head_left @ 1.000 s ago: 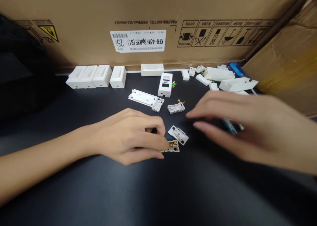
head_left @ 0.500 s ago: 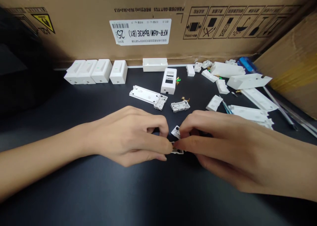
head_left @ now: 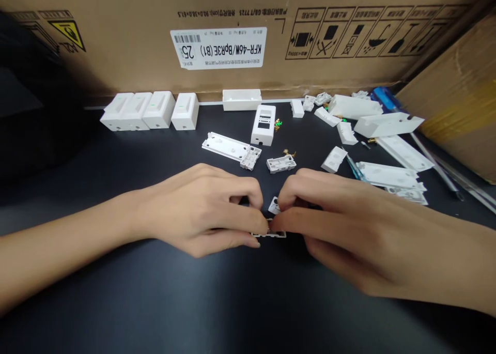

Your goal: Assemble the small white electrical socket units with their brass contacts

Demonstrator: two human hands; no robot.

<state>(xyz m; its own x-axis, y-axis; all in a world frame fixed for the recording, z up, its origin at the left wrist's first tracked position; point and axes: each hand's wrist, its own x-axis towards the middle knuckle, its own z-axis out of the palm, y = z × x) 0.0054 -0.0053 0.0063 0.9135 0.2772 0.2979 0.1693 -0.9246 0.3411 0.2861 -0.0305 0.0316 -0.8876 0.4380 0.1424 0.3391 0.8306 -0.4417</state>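
My left hand (head_left: 209, 212) is closed, its thumb and index finger gripping a small white plastic housing (head_left: 278, 234) near the middle of the black table. My right hand (head_left: 341, 230) has its fingers bent together, the index fingertip pressed into the housing beside my left index finger. Whatever the right fingertips pinch is hidden. Just behind them lies a small white plate with a dark hole (head_left: 274, 205), partly covered by the right fingers. Farther back sits another white housing (head_left: 281, 164) with brass contacts (head_left: 287, 153) behind it.
White switch-like boxes (head_left: 158, 110) line the back left, against a cardboard carton (head_left: 135, 44). A white socket cover (head_left: 264, 125) and a base plate (head_left: 226, 146) lie mid-table. Loose white covers (head_left: 389, 125), a blue-handled tool (head_left: 385, 99) and a thin screwdriver (head_left: 355, 167) are at right.
My right index finger has shifted left, deeper over the housing. More of the housing's left edge shows under my left hand. The view has moved slightly.
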